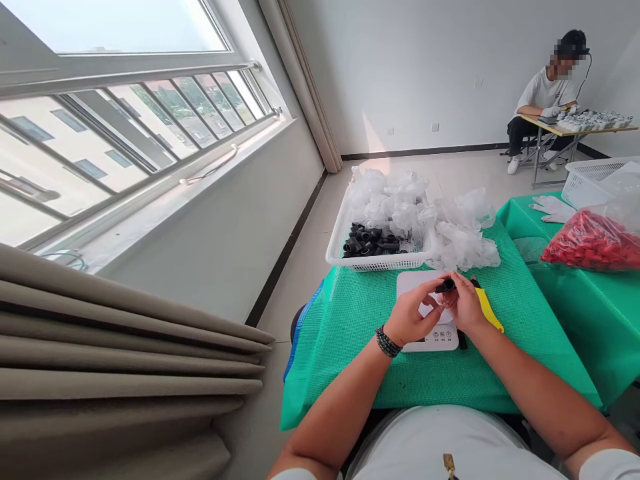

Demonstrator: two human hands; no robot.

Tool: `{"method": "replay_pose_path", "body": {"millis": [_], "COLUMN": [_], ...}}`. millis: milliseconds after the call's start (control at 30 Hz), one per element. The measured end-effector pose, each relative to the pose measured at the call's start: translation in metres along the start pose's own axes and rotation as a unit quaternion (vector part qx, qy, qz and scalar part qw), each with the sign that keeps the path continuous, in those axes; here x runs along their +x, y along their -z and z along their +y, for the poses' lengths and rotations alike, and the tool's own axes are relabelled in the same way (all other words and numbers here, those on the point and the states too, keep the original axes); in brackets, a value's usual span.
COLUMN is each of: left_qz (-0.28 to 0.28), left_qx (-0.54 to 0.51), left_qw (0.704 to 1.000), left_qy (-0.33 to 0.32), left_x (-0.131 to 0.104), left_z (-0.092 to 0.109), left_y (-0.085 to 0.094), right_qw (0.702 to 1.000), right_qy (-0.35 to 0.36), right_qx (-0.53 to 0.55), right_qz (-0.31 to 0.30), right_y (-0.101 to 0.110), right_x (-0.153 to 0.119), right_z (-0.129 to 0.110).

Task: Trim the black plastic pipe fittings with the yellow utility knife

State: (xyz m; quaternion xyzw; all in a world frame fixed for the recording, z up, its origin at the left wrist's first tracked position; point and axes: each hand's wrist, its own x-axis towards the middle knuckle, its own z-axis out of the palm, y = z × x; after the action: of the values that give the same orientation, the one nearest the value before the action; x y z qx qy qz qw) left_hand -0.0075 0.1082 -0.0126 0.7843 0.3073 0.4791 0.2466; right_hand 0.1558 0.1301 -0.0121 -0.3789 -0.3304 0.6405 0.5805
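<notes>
Above a white scale (433, 339) on the green-covered table, my two hands come together around a black pipe fitting (447, 285). My left hand (411, 316), with a beaded bracelet at the wrist, pinches the fitting from the left. Fingers of my right hand (465, 304) close on its right side and hide part of it. Just right of the scale lies a yellow object (487, 309), partly behind my right hand. Beyond the scale, a white basket (385, 262) holds black fittings (373, 241) and crumpled clear plastic bags (390, 200).
More plastic bags (465, 230) lie beside the basket. On the right table are a bag of red parts (595, 241), a white glove (553, 207) and another basket (590, 175). A person (545, 93) sits at a far table. Window and curtain (125, 373) stand left.
</notes>
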Motion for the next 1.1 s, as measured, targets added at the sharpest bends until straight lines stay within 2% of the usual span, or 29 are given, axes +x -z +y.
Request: {"method": "replay_pose_path", "body": {"millis": [267, 800, 967, 1100], "left_qz": [-0.006, -0.014, -0.008, 0.018], "left_qx": [0.001, -0.013, -0.005, 0.021], "left_qw": [1.0, 1.0, 1.0, 1.0], "left_qy": [-0.009, -0.004, -0.014, -0.002], "left_x": [0.0022, 0.002, 0.0038, 0.0056], "left_z": [-0.001, -0.0024, 0.0005, 0.0024], "left_y": [0.0009, -0.0007, -0.0001, -0.0013], "right_qw": [1.0, 1.0, 1.0, 1.0], "right_qy": [0.005, 0.0, 0.004, 0.016], "right_qx": [0.01, 0.003, -0.001, -0.011], "right_qz": [0.02, 0.024, 0.021, 0.006], "right_y": [-0.0057, -0.0074, -0.0072, -0.0076], "right_x": [0.0008, -0.0012, -0.0013, -0.0022], "right_z": [-0.0008, -0.0013, -0.0016, -0.0004]}}
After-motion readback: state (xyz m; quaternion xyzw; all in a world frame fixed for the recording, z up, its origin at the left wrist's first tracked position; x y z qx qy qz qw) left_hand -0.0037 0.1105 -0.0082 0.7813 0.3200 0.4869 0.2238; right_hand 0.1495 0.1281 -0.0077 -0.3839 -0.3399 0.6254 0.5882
